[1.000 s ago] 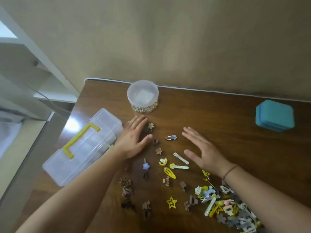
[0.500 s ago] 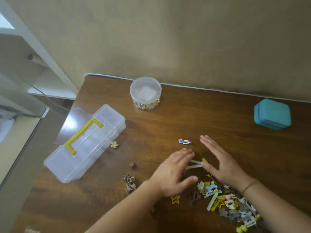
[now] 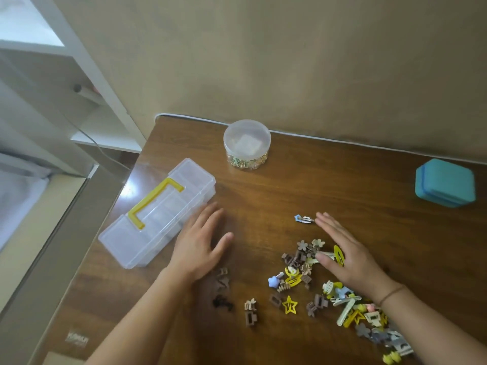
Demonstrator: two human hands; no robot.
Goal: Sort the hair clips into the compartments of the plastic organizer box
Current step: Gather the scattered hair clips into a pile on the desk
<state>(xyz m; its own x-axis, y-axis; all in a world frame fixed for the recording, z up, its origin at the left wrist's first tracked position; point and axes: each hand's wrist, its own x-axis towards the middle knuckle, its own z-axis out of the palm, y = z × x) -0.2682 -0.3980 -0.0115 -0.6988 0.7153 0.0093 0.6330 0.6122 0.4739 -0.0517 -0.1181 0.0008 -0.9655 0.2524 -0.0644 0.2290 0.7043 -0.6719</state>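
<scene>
While flat on wooden table (image 3: 342,180), both hands empty, fingers spread wide. Left hand (image 3: 200,246) palm-down just beside clear organizer box (image 3: 158,214), lid shut, yellow handle (image 3: 155,201) on top. Right hand (image 3: 347,254) pressed against loose pile of hair clips (image 3: 303,272), fingertips near lone blue clip (image 3: 304,219). More clips trailing under right forearm twd table edge. Round clear tub (image 3: 247,143) & teal case (image 3: 445,183) farther back, well apart.
</scene>
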